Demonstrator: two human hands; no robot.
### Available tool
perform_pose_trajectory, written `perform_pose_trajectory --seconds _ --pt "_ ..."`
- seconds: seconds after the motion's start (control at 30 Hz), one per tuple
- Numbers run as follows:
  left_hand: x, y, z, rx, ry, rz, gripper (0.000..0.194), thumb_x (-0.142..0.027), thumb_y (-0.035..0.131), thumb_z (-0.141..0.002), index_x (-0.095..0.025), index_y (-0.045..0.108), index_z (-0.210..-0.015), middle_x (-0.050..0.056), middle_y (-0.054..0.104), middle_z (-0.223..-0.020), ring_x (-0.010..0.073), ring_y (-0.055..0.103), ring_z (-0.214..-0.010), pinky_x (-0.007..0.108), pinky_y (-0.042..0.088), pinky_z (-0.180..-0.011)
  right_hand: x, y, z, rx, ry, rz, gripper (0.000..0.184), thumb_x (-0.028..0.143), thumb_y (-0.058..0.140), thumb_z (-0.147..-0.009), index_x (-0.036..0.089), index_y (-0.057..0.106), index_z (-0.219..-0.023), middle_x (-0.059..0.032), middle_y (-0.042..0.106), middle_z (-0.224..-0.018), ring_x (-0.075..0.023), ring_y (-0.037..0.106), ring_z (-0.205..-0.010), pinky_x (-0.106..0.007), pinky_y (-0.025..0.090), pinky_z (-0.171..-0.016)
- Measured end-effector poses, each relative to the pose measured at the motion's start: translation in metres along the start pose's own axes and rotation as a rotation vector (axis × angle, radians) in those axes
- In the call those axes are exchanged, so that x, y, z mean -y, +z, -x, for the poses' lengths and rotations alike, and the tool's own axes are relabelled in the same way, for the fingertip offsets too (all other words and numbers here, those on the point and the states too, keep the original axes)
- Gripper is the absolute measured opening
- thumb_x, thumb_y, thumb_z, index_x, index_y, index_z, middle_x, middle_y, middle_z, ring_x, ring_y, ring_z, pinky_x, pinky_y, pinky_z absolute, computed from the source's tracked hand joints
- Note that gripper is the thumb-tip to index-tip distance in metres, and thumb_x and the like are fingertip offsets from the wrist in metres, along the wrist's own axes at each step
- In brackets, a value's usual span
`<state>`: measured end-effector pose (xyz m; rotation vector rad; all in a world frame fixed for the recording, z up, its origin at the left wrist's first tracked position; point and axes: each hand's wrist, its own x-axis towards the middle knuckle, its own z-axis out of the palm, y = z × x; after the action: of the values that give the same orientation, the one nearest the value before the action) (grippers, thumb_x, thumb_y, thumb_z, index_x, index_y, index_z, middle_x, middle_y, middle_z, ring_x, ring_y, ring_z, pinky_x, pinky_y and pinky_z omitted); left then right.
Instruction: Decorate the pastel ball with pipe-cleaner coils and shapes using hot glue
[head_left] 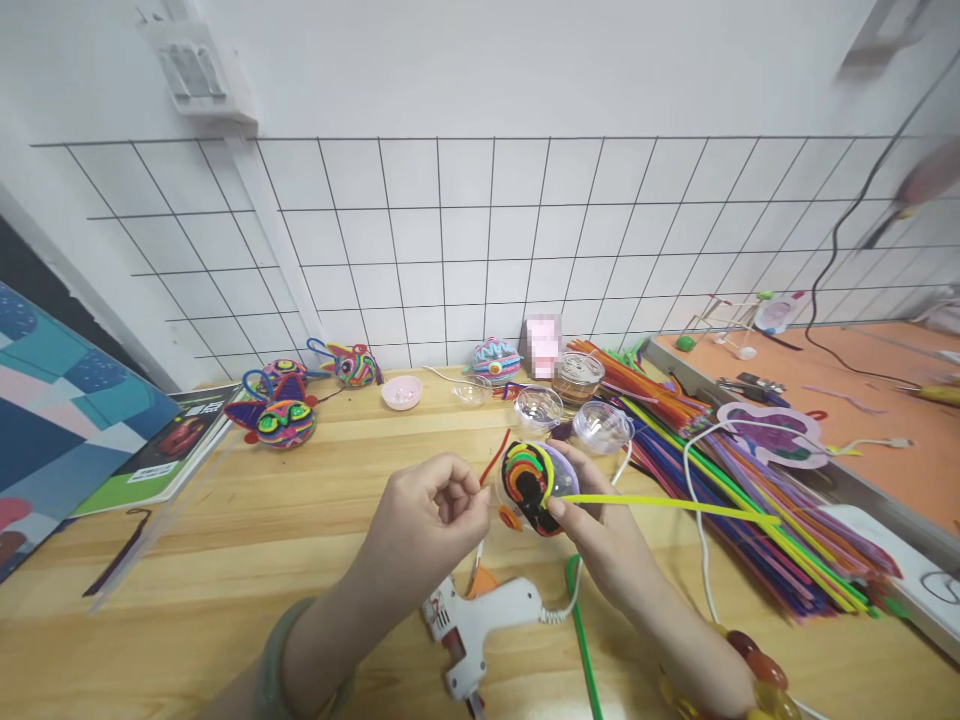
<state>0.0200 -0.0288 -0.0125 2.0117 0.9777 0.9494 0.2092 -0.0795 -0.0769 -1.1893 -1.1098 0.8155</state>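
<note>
My right hand (600, 530) grips a clear plastic ball (529, 490) with pipe cleaners coiled over one side in black, orange, green and yellow. Its thumb presses on a yellow pipe cleaner (667, 502), whose loose length sticks out to the right. Just left of the ball, my left hand (435, 510) is closed in a pinch; what its fingertips hold, if anything, I cannot make out. Below the hands lies a white hot glue gun (487, 630) on the wooden table (360, 620), beside a green pipe cleaner (583, 640).
Bundles of coloured pipe cleaners (750, 520) fill the right side. Behind the hands stand clear plastic half-shells (602, 427), a pink bowl (403, 392) and a tape roll (578, 375). Finished-looking striped ornaments (283, 422) sit at the left. A white cable (705, 570) crosses the table.
</note>
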Motion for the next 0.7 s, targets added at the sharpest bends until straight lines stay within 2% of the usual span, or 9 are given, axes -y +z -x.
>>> perform_pose_trajectory --seconds 0.2,0.23,0.3,0.37,0.43,0.7 --pt "0.0019 -0.0044 0.0018 0.002 -0.030 0.069 0.034 -0.033 0.040 -0.089 -0.021 0.033 -0.058 -0.007 0.030 -0.052 0.0080 0.031 -0.048 0.022 0.028 -0.045 0.0005 -0.0001 0.0012 0.020 -0.008 0.029 0.057 0.048 0.068 -0.074 0.025 0.050 -0.124 -0.0090 0.058 -0.128 -0.0290 0.054 -0.116 -0.046 0.041 -0.100" --pt "0.0017 -0.0047 0.0013 -0.002 -0.020 0.055 0.037 -0.034 0.040 -0.090 -0.020 0.034 -0.056 -0.006 0.032 -0.051 0.0081 0.032 -0.048 0.022 0.029 -0.046 0.0000 -0.0004 0.0014 0.027 -0.015 0.025 0.058 0.048 0.068 -0.074 0.025 0.049 -0.124 -0.0093 0.058 -0.128 -0.0293 0.054 -0.116 -0.046 0.041 -0.100" --pt "0.0012 -0.0047 0.0001 -0.002 0.011 0.039 0.035 -0.033 0.043 -0.090 -0.018 0.046 -0.058 -0.004 0.040 -0.053 0.0087 0.039 -0.051 0.022 0.033 -0.050 -0.0009 -0.0012 0.0019 0.046 -0.029 -0.004 0.058 0.048 0.069 -0.074 0.025 0.049 -0.124 -0.0097 0.058 -0.127 -0.0296 0.054 -0.115 -0.046 0.041 -0.100" --pt "0.0006 -0.0041 -0.0010 0.003 0.033 0.059 0.024 -0.031 0.049 -0.087 -0.017 0.061 -0.072 -0.002 0.052 -0.059 0.0096 0.047 -0.056 0.022 0.037 -0.054 -0.0015 -0.0017 0.0025 0.067 -0.049 -0.036 0.059 0.048 0.069 -0.074 0.025 0.049 -0.124 -0.0093 0.059 -0.126 -0.0295 0.054 -0.116 -0.045 0.042 -0.099" --pt "0.0001 -0.0034 -0.0015 0.014 0.022 0.095 0.018 -0.029 0.054 -0.084 -0.017 0.067 -0.081 -0.001 0.058 -0.063 0.0097 0.050 -0.056 0.021 0.039 -0.053 -0.0017 -0.0019 0.0031 0.092 -0.078 -0.056 0.059 0.048 0.070 -0.073 0.027 0.049 -0.124 -0.0080 0.059 -0.127 -0.0288 0.054 -0.117 -0.043 0.043 -0.099" --pt "-0.0028 -0.0017 -0.0004 0.003 -0.090 0.203 0.013 -0.026 0.063 -0.074 -0.015 0.060 -0.067 -0.003 0.055 -0.055 0.0067 0.048 -0.050 0.017 0.038 -0.047 0.0009 0.0012 0.0061 0.134 -0.124 -0.051 0.059 0.052 0.068 -0.074 0.027 0.048 -0.123 -0.0085 0.061 -0.125 -0.0285 0.056 -0.116 -0.042 0.046 -0.096"
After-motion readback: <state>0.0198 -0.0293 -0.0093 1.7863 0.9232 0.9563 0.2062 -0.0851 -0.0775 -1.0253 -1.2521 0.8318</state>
